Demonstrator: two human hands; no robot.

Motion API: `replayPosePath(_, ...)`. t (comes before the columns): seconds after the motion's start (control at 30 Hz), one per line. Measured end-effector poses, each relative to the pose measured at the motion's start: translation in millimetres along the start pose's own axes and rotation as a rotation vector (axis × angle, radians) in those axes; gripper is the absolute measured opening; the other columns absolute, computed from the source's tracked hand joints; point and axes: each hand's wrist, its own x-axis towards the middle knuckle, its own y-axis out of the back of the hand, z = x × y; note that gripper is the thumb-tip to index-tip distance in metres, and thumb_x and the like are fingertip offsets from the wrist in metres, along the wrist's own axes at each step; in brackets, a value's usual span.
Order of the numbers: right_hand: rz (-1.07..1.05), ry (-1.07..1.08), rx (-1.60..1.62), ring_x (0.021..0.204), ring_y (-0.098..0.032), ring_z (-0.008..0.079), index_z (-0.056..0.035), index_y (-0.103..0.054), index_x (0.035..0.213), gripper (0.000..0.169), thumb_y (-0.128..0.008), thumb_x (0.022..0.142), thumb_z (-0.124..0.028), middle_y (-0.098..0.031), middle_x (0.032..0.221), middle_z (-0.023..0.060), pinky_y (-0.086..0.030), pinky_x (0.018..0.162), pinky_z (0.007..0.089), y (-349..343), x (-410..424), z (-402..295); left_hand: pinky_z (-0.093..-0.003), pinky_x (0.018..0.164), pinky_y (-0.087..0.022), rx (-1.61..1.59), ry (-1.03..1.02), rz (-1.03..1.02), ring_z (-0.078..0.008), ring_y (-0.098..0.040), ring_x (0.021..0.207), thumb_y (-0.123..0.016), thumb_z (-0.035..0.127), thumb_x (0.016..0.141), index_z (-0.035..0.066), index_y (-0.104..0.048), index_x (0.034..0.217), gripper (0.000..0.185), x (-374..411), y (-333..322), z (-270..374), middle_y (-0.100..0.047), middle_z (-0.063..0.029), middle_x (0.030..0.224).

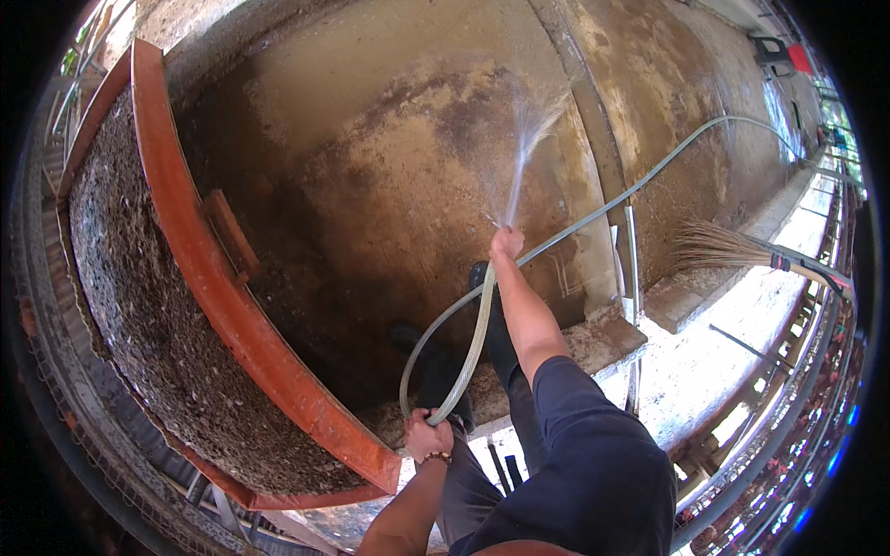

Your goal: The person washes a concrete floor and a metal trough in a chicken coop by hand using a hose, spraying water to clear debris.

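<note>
My right hand (507,243) grips the outlet end of a braided hose (478,333). A jet of water (520,163) fans out from it onto the wet, dirt-stained concrete floor (403,181). Closer to my body, my left hand (427,436) is closed around the bend of the same hose, with a beaded bracelet on its wrist. From that bend the hose loops up, passes by my right forearm, and runs away to the far right. My feet stand on the floor in dark footwear, partly hidden by shadow.
An orange-red metal trough (208,278) holding dark, crumbly material lines the left side. A low ridge (598,132) crosses the floor on the right. Beyond it lies a stick broom (723,247), with a black and red object (775,57) farther off. A raised ledge (605,340) borders the near side.
</note>
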Motion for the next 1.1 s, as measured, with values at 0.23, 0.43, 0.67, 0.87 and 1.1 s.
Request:
replayPosePath(0.23, 0.14, -0.247, -0.118, 0.082, -0.064, 0.0374, 0.0044, -0.065, 0.086, 0.028, -0.053, 0.08, -0.02, -0.065, 0.085, 0.0243, -0.049, 0.07, 0.0459, 41.3, -2.3, 29.9, -0.0468, 0.08, -0.046, -0.039, 0.032, 0.002, -0.0383, -0.058, 0.09, -0.059, 0.028, 0.076, 0.006, -0.061, 0.087, 0.024, 2.4, -0.4, -4.4, -0.061, -0.0192, 0.091)
replayPosePath(0.43, -0.804, -0.108, -0.023, 0.039, -0.046, 0.0206, -0.0026, -0.052, 0.066, 0.017, -0.049, 0.079, -0.013, -0.049, 0.053, 0.0092, -0.036, 0.034, 0.0367, 13.1, -42.5, 8.8, -0.047, 0.085, -0.044, -0.109, -0.05, 0.033, -0.0388, -0.056, 0.097, -0.056, 0.029, 0.076, 0.004, -0.061, 0.088, 0.028, -5.1, 3.6, -8.0, -0.062, -0.0191, 0.091)
replayPosePath(0.67, -1.42, -0.021, -0.238, 0.033, -0.038, 0.0157, -0.002, -0.048, 0.065, 0.021, -0.051, 0.081, -0.015, -0.042, 0.048, 0.0082, -0.028, 0.03, 0.0307, -45.7, -173.2, -29.3, -0.0451, 0.087, -0.045, -0.077, -0.128, 0.145, -0.0381, -0.055, 0.106, -0.058, 0.032, 0.076, 0.006, -0.061, 0.087, 0.029, -6.8, 0.6, -16.0, -0.062, -0.0196, 0.097)
replayPosePath(0.87, -1.426, -0.03, -0.147, 0.036, -0.034, 0.0108, -0.0044, -0.049, 0.077, 0.012, -0.046, 0.085, -0.013, -0.043, 0.054, 0.0062, -0.027, 0.031, 0.028, -70.2, -233.5, -57.0, -0.0476, 0.095, -0.04, -0.197, -0.004, 0.015, -0.0411, -0.048, 0.115, -0.054, 0.033, 0.077, 0.002, -0.062, 0.089, 0.035, -13.2, 9.8, -9.8, -0.063, -0.0212, 0.099)
replayPosePath(1.1, -1.282, -0.06, 0.045, 0.039, -0.037, 0.0116, -0.0033, -0.051, 0.086, 0.018, -0.038, 0.087, -0.014, -0.045, 0.058, 0.0073, -0.029, 0.031, 0.0274, -76.6, -247.2, -62.7, -0.048, 0.096, -0.039, -0.245, 0.064, -0.012, -0.0428, -0.049, 0.114, -0.053, 0.034, 0.078, 0.002, -0.061, 0.089, 0.035, -13.0, 6.9, -15.6, -0.062, -0.0227, 0.101)
